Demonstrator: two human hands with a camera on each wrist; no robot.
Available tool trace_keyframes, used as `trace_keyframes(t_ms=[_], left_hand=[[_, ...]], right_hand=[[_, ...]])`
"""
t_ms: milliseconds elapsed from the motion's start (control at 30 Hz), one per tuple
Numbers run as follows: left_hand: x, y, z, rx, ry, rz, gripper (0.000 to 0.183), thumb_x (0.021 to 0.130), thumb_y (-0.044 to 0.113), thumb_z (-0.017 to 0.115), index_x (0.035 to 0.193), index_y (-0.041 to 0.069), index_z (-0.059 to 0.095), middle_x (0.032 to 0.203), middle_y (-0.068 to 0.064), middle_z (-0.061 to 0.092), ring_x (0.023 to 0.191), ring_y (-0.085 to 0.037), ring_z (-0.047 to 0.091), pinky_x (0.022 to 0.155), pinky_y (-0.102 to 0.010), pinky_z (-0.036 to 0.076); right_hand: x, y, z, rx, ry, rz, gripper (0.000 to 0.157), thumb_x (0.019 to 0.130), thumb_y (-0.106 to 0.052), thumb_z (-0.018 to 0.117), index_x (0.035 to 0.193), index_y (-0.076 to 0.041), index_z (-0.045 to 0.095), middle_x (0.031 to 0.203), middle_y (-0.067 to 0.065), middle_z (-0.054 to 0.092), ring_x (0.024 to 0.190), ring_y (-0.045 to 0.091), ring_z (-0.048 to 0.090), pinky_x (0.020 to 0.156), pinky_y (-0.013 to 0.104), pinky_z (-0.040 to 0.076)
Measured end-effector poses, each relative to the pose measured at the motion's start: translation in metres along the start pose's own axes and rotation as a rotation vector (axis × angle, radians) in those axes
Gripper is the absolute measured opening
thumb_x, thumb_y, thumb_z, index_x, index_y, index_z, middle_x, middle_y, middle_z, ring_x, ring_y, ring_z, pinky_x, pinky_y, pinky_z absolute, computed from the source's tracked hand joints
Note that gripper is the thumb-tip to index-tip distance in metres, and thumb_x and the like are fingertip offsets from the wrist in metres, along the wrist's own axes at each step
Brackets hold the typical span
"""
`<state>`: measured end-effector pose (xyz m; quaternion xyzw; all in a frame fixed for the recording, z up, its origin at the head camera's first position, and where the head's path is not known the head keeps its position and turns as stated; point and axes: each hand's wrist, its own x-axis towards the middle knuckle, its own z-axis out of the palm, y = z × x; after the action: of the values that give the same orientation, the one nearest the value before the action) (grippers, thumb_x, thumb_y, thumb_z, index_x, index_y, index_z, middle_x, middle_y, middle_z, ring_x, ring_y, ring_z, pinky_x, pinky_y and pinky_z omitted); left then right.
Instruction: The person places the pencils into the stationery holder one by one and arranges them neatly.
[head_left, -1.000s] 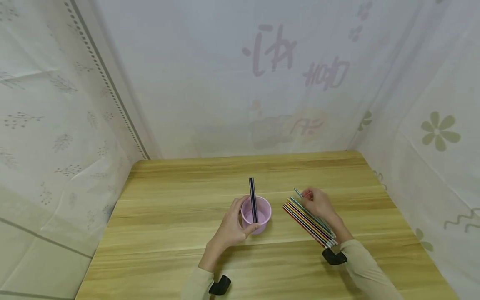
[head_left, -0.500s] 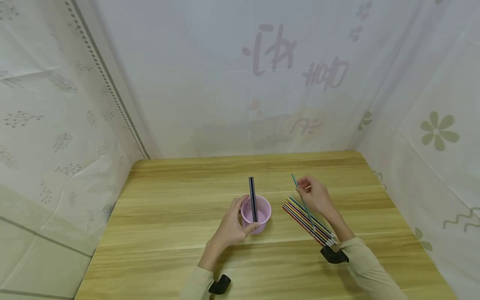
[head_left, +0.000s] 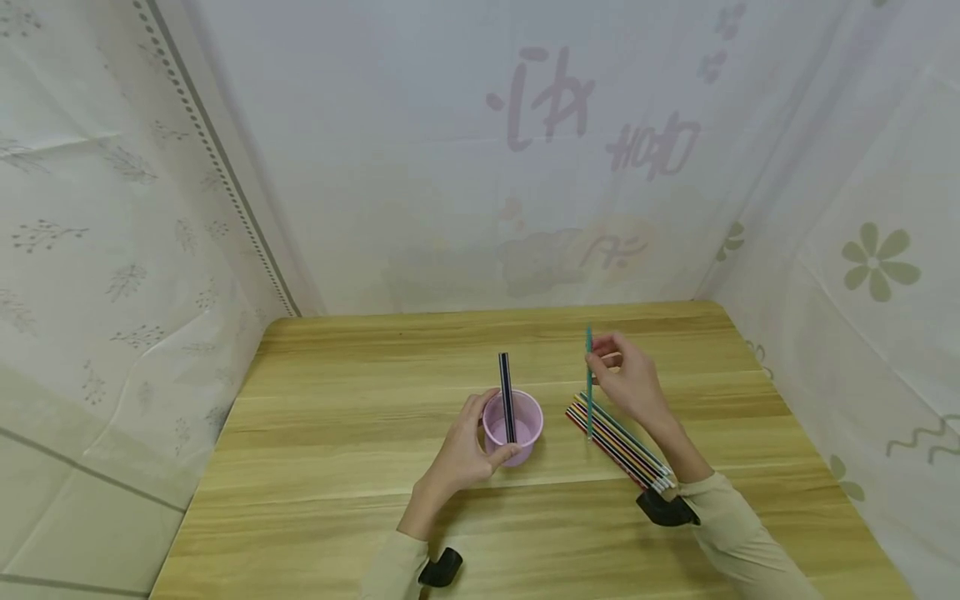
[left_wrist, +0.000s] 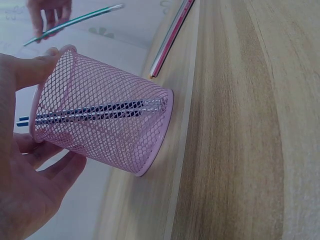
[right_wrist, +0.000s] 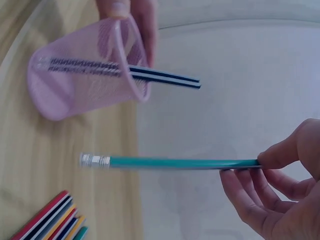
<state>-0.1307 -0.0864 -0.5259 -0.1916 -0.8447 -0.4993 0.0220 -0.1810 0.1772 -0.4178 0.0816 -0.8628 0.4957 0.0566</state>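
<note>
Head view: left hand (head_left: 467,450) grips the pink cup (head_left: 531,417), two dark pencils (head_left: 505,383) inside, midway between the side edges of the table (head_left: 345,392); right hand (head_left: 630,379) pinches a green pencil (head_left: 589,400) near the pile (head_left: 622,446), towards the right edge. Lettering (head_left: 517,108) behind: unreadable.

Can see a pink mesh cup (left_wrist: 107,90) upright on the table (head_left: 337,400), with two dark striped pencils (head_left: 507,396) leaning inside, eraser ends down. Also see a green pencil (right_wrist: 175,163) held nearly vertical, eraser lowest, and a row of multicoloured pencils (head_left: 618,442) lying right of the cup.
</note>
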Motion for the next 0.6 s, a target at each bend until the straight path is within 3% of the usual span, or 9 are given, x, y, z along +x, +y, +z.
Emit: trace_keyframes(t_ms=[333, 600], left_hand=[[-0.001, 0.001, 0.000, -0.003, -0.010, -0.033, 0.090, 0.082, 0.027, 0.085, 0.154, 0.006, 0.035, 0.141, -0.012, 0.050, 0.130, -0.029, 0.055, 0.110, -0.044, 0.051], [-0.001, 0.001, 0.000, -0.021, 0.001, -0.021, 0.089, 0.082, 0.026, 0.085, 0.154, 0.005, 0.035, 0.138, -0.015, 0.051, 0.128, -0.031, 0.056, 0.108, -0.045, 0.052]], right_hand=[[0.005, -0.028, -0.004, 0.178, 0.067, -0.097, 0.023, 0.099, -0.003, 0.061, 0.118, 0.010, 0.055, 0.106, 0.022, 0.061, 0.082, 0.007, 0.066, 0.068, 0.025, 0.064], [0.012, -0.042, 0.007, 0.311, 0.117, -0.185, 0.021, 0.096, 0.007, 0.058, 0.116, 0.010, 0.053, 0.101, 0.014, 0.058, 0.082, 0.010, 0.066, 0.069, 0.033, 0.065]])
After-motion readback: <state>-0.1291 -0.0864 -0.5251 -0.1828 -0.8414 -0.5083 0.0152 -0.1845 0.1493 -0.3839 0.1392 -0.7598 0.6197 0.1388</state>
